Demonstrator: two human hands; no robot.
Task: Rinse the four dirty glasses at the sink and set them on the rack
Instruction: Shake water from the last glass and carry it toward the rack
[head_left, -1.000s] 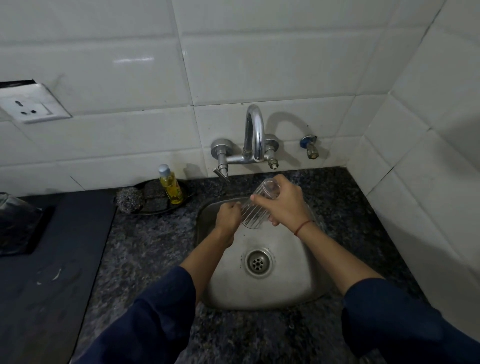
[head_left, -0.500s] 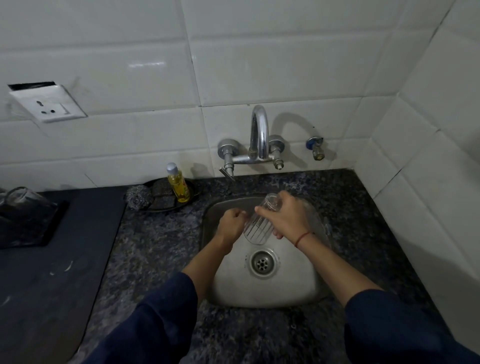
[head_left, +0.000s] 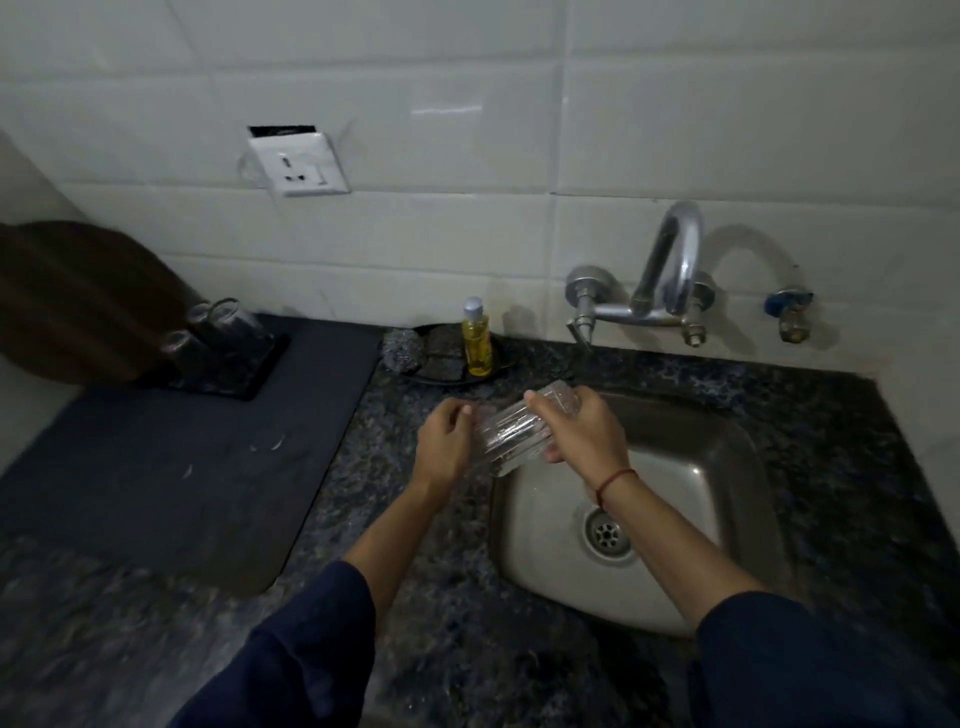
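A clear ribbed glass (head_left: 511, 434) lies tilted on its side between my hands, above the left rim of the steel sink (head_left: 691, 467). My right hand (head_left: 584, 434) grips it around its far end. My left hand (head_left: 444, 447) touches its near, open end with curled fingers. On the dark mat at the far left stands a black tray (head_left: 234, 361) with two glasses (head_left: 213, 325) upside down on it. No water runs from the tap (head_left: 670, 280).
A yellow soap bottle (head_left: 478, 338) and a steel scrubber (head_left: 402, 351) sit on a dark dish behind the sink's left corner. A wall socket (head_left: 298, 163) is above the mat. A brown round board (head_left: 78, 301) leans at the far left.
The view has swung left, bringing the tray with two glasses into sight. Both hands have carried the glass from over the basin to its left rim.
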